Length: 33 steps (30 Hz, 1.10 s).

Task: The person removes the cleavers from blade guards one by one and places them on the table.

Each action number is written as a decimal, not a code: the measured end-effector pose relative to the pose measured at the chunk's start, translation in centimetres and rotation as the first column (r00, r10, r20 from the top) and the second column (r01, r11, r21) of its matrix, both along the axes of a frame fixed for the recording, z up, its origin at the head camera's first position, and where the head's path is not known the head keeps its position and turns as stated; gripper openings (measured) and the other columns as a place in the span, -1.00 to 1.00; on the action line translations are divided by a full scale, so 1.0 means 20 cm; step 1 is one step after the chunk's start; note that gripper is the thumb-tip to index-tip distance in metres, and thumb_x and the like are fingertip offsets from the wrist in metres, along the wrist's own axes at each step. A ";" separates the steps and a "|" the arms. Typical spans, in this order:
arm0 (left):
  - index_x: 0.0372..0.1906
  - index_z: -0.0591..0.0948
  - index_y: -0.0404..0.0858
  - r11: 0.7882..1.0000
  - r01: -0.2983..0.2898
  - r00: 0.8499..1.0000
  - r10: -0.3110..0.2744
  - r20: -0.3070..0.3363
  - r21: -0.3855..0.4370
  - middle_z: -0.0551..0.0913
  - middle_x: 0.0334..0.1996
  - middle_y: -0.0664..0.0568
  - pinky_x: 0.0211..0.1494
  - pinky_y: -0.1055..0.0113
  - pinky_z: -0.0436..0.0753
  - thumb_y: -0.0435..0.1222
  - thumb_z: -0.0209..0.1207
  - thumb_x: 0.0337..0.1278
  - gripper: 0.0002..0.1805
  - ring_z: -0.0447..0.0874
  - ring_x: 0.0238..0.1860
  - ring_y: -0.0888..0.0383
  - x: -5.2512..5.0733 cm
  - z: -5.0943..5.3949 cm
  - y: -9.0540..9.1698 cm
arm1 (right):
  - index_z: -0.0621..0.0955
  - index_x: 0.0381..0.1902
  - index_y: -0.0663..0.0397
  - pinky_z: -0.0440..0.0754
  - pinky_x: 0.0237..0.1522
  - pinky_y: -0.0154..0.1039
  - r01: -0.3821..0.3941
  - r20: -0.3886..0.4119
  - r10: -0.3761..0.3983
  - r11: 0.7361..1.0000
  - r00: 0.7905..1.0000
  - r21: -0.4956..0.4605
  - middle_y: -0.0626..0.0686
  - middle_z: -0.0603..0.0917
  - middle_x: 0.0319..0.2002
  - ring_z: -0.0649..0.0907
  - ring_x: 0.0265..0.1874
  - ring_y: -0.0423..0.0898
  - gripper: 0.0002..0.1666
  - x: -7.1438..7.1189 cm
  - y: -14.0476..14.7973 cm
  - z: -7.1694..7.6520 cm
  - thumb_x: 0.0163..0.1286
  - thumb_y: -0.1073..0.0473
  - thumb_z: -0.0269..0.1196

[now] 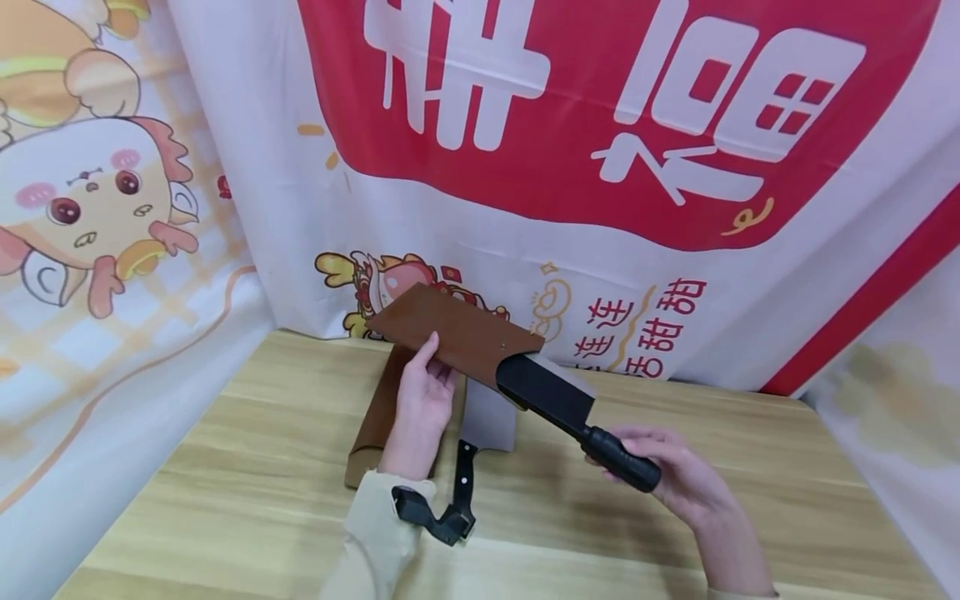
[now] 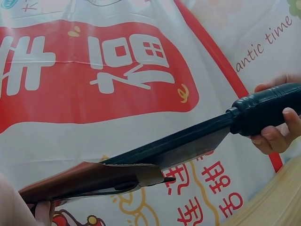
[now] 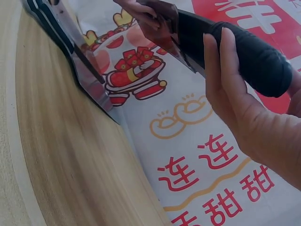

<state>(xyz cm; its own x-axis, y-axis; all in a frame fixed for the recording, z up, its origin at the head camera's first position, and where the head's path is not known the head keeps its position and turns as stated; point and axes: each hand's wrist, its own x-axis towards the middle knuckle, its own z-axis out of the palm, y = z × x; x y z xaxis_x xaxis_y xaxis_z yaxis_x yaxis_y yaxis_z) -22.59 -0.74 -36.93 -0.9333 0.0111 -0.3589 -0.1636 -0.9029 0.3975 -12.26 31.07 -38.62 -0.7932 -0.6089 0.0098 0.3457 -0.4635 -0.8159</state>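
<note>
A cleaver (image 1: 551,395) with a black handle is held in the air, tilted down to the right. Most of its blade sits inside a brown sheath (image 1: 450,329), and the part near the handle shows outside the sheath's mouth. My left hand (image 1: 427,400) grips the sheath by its lower edge, thumb on the near face. My right hand (image 1: 675,471) holds the cleaver's handle, fingers curled round it, as the left wrist view also shows. Beneath the sheath, a second cleaver (image 1: 487,421) with a riveted black handle lies on the table, its blade partly hidden.
Another brown sheath (image 1: 375,425) lies on the wooden table (image 1: 247,467), left of the second cleaver and partly behind my left forearm. A printed white and red cloth (image 1: 480,200) hangs along the table's back edge. More cloth stands at both sides.
</note>
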 end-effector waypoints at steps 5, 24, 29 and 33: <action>0.47 0.22 -0.28 1.000 0.012 1.000 -0.012 0.013 -0.008 0.45 0.31 -0.10 0.47 0.29 0.36 -0.27 0.17 0.51 -0.40 0.39 0.37 0.05 0.00 0.01 0.01 | 0.64 0.22 0.30 0.69 0.10 -0.20 -0.043 -0.051 0.045 0.998 0.998 0.048 0.36 0.70 0.10 0.74 0.09 0.08 -0.51 0.00 0.00 0.00 0.61 0.43 -0.17; 0.49 0.26 -0.27 0.992 -0.070 0.997 0.066 -0.039 -0.106 0.39 0.34 -0.17 0.50 0.15 0.34 -0.25 0.08 0.58 -0.46 0.36 0.39 -0.04 -0.02 -0.02 -0.03 | 0.62 0.28 0.25 0.70 0.10 -0.16 -0.043 -0.241 0.061 0.996 0.969 0.079 0.33 0.70 0.12 0.74 0.08 0.05 -0.42 0.05 0.15 0.06 0.60 0.44 -0.26; 0.42 0.32 -0.22 0.992 -0.095 0.995 0.091 -0.046 -0.079 0.42 0.26 -0.12 0.47 0.17 0.36 -0.24 0.06 0.59 -0.55 0.37 0.36 0.00 -0.04 -0.03 -0.07 | 0.61 0.29 0.28 0.65 0.18 -0.07 -0.023 -0.270 0.041 0.997 0.962 0.069 0.33 0.69 0.13 0.73 0.11 0.10 -0.43 0.06 0.17 0.08 0.60 0.46 -0.25; 0.43 0.32 -0.20 0.993 -0.091 0.995 0.088 -0.039 -0.070 0.42 0.26 -0.11 0.47 0.20 0.36 -0.22 0.07 0.58 -0.53 0.37 0.36 0.01 -0.05 -0.03 -0.08 | 0.62 0.26 0.28 0.64 0.19 -0.07 0.008 -0.253 0.007 0.998 0.967 0.062 0.33 0.70 0.11 0.73 0.11 0.09 -0.45 0.07 0.18 0.10 0.59 0.47 -0.22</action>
<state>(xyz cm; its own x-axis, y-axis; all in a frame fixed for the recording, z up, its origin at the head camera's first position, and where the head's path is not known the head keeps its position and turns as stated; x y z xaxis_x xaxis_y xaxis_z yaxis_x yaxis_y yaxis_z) -23.51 -2.35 -37.52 -0.9415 -0.0977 -0.3225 -0.0679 -0.8824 0.4655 -10.86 34.61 -36.71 -0.7701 -0.6142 0.1725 0.1241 -0.4095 -0.9038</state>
